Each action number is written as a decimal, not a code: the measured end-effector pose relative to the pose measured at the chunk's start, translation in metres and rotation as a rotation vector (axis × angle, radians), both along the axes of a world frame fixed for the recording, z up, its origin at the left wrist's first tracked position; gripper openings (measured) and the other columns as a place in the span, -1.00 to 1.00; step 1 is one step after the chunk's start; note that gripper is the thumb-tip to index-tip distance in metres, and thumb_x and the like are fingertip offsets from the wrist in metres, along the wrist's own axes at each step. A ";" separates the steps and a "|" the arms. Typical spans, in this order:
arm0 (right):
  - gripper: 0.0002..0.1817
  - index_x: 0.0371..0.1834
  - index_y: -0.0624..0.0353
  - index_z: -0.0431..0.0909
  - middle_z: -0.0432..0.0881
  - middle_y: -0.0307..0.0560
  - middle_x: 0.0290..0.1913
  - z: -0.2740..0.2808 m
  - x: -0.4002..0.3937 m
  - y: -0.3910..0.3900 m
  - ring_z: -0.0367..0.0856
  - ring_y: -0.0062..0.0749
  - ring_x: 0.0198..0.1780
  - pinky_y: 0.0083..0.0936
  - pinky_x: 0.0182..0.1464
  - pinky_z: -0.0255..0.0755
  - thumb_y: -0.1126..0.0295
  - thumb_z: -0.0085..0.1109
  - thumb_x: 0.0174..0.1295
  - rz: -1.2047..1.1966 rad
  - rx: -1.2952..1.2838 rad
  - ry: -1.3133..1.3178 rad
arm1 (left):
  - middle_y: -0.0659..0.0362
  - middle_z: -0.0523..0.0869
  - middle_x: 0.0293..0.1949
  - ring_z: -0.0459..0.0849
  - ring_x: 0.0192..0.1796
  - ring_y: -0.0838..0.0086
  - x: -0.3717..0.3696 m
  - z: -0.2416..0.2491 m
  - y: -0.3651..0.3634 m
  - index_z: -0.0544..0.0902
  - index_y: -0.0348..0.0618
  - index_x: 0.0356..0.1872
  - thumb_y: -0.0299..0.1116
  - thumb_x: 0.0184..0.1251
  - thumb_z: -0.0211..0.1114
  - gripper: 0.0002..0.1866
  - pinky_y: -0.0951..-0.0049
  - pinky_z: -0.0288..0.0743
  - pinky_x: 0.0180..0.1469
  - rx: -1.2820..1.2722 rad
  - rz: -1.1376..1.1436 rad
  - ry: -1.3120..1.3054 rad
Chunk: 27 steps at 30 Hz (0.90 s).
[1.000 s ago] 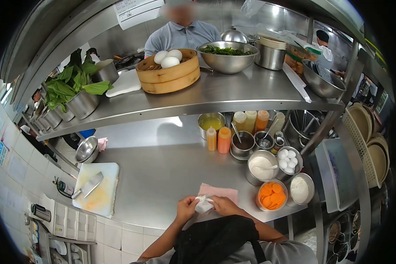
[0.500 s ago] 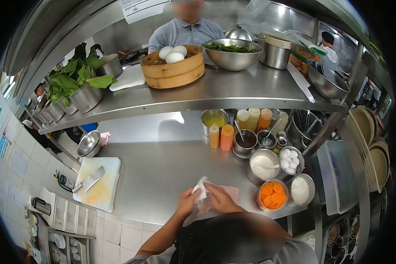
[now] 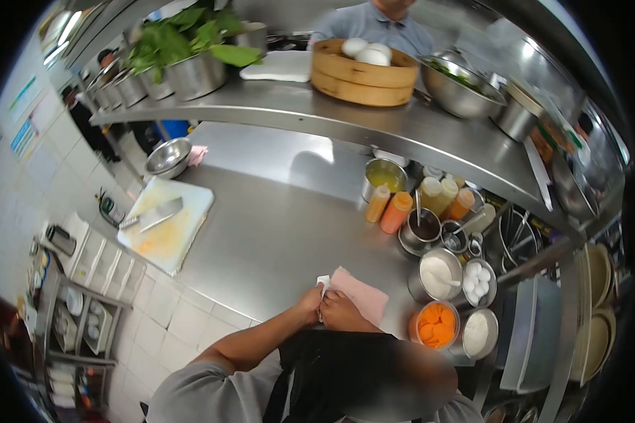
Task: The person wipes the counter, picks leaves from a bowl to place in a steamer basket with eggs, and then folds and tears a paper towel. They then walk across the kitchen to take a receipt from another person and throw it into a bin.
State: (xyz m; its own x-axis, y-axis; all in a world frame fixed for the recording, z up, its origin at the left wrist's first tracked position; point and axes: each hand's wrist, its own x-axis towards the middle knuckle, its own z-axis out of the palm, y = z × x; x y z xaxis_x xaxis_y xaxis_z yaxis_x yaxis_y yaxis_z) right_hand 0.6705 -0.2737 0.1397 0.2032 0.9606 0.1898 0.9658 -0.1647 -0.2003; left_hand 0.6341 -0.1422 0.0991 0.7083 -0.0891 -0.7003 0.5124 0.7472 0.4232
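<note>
White tissue (image 3: 324,280) stood above the near edge of the tabletop (image 3: 275,240), left of the pink cloth (image 3: 363,296). My left hand (image 3: 308,305) gripped it; my right hand (image 3: 339,312) had curled in close, its grip unclear. Less tissue showed than half a second earlier, suggesting continued handling.

worktop (image 3: 261,243) is faced in glossy metal | towel (image 3: 362,297) is made of matt cloth | steamer (image 3: 363,81) is built of wood

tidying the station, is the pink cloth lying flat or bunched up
Flat: the pink cloth lies smooth on the counter beside the right hand, edges straight. Cannot tell if it's folded.
</note>
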 end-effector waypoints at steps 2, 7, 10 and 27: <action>-0.77 -0.37 0.21 0.65 0.65 -0.05 -0.23 0.010 0.000 0.005 0.53 -0.21 -0.04 -0.30 0.08 0.32 0.29 0.15 0.02 0.034 -0.055 -0.011 | 0.05 0.62 -0.02 0.62 0.01 0.27 0.001 -0.016 0.005 0.49 -0.19 0.09 -0.02 0.56 -0.17 -0.53 0.11 0.51 0.04 0.102 0.018 0.013; -0.81 -0.51 0.14 0.67 0.65 -0.13 -0.33 0.016 0.001 0.013 0.54 -0.26 -0.07 -0.32 0.03 0.34 0.26 0.19 0.00 0.098 -0.132 0.056 | 0.07 0.64 -0.16 0.67 -0.19 0.35 -0.008 0.007 0.008 0.56 -0.17 -0.02 -0.15 0.47 -0.04 -0.66 0.23 0.57 -0.25 0.183 0.063 0.059; -0.85 -0.54 0.11 0.66 0.64 -0.14 -0.36 0.005 0.001 0.014 0.55 -0.26 -0.11 -0.29 0.03 0.35 0.28 0.24 -0.03 0.087 0.095 0.079 | 0.10 0.65 -0.25 0.68 -0.30 0.39 -0.014 0.016 0.009 0.59 -0.16 -0.09 -0.21 0.41 0.01 -0.71 0.31 0.57 -0.38 0.154 0.023 0.041; -0.28 0.44 0.41 0.03 0.26 0.23 0.40 0.026 -0.007 0.002 0.21 -0.08 0.45 -0.25 0.47 -0.05 0.26 0.06 0.33 -0.071 0.302 1.066 | 0.19 0.66 -0.38 0.57 -0.37 0.53 -0.003 0.067 0.002 0.62 -0.23 -0.24 0.11 0.43 0.10 -0.49 0.43 0.49 -0.31 0.531 0.147 -0.329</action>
State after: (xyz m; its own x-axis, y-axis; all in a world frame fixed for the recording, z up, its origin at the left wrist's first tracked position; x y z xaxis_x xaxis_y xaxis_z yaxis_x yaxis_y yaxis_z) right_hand 0.6635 -0.2716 0.1655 0.4546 0.8840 0.1095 0.2651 -0.0169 -0.9641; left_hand 0.6307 -0.1400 0.1661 0.8719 0.3251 -0.3663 0.2008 0.4449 0.8728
